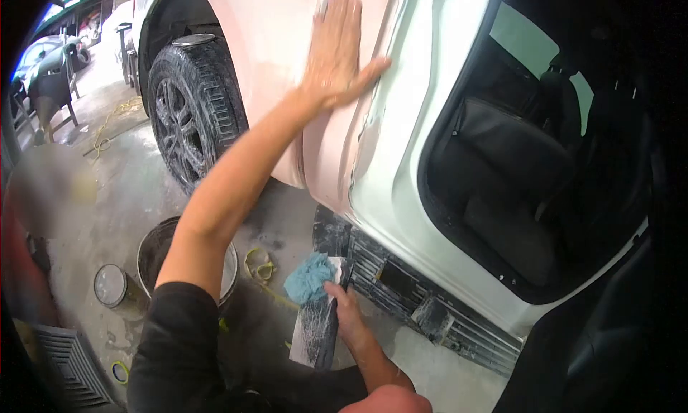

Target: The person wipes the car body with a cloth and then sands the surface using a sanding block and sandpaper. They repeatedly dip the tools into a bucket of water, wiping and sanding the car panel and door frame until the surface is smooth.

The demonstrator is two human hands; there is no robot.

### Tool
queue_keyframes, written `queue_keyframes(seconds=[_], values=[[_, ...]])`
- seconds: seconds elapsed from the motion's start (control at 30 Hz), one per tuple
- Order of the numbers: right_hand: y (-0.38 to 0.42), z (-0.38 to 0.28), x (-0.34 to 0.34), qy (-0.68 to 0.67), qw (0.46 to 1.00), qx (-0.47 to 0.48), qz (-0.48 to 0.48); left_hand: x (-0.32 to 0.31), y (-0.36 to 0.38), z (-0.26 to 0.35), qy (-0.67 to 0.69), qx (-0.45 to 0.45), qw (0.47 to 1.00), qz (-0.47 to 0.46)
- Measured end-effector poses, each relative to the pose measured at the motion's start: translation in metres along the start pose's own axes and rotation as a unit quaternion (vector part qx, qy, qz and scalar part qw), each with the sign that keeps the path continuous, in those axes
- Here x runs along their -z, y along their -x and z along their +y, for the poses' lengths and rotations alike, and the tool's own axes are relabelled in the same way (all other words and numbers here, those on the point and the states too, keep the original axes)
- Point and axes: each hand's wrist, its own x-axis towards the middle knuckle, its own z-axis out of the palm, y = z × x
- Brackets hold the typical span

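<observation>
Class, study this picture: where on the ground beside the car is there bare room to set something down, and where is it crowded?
Bare concrete floor lies between the wheel and the bucket. It is crowded lower down: bucket, round lid, tape loops, and the right hand with sanding sheet and blue rag. The left hand presses the pink panel.
</observation>
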Motion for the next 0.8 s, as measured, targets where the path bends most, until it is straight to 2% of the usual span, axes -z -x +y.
queue_keyframes(seconds=[0.13,0.4,0.6,0.7,0.77,0.8], values=[[-0.003,0.009,0.003,-0.016,0.999,-0.042,0.013,-0.002,0.061,0.015,0.015,0.035,0.999,-0.02],[-0.008,0.02,0.004,0.03,0.999,-0.033,0.021,0.01,0.138,0.036,0.061,0.088,0.99,-0.088],[0.0,0.014,-0.012,0.065,0.996,-0.016,0.061,0.019,0.176,0.054,0.132,0.122,0.98,-0.082],[0.011,0.003,-0.021,0.119,0.987,0.015,0.109,0.049,0.199,0.071,0.204,0.214,0.95,-0.103],[0.017,-0.01,-0.025,0.163,0.975,0.042,0.142,0.078,0.228,0.089,0.368,0.3,0.879,-0.047],[0.018,-0.016,-0.038,0.186,0.966,0.093,0.154,0.088,0.245,0.098,0.438,0.308,0.843,-0.051]])
